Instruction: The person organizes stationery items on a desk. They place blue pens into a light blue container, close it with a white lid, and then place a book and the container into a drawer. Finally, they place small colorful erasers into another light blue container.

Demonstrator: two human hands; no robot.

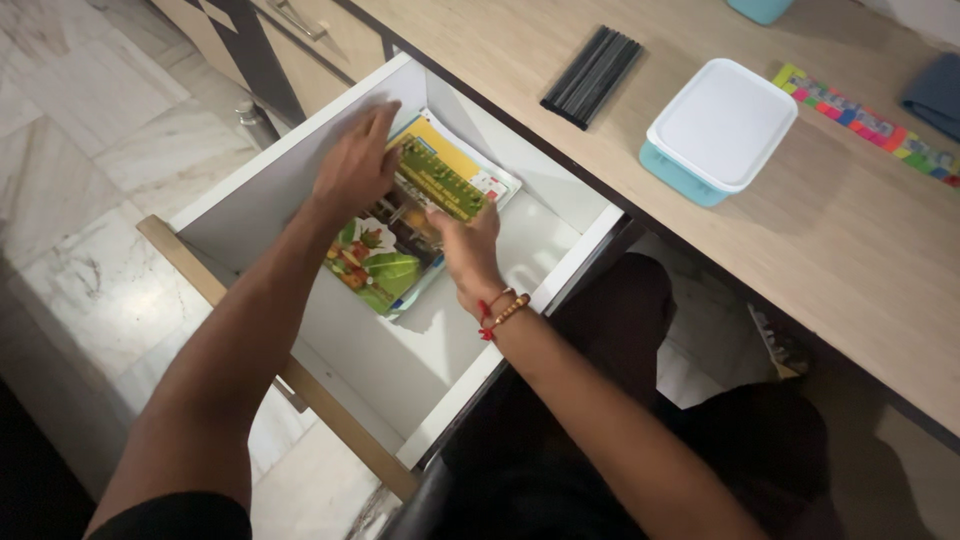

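Left hand (pixel 355 165): flat, fingers spread on booklets (pixel 415 215) in open drawer (pixel 400 350). Right hand (pixel 465 245): pinching booklet edge. Best kept squared, lifted together.

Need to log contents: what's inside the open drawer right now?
Inside the drawer: a stack of colourful booklets, with the left hand resting on its far end and the right hand on its near edge. How many booklets, and anything beneath them, is covered.
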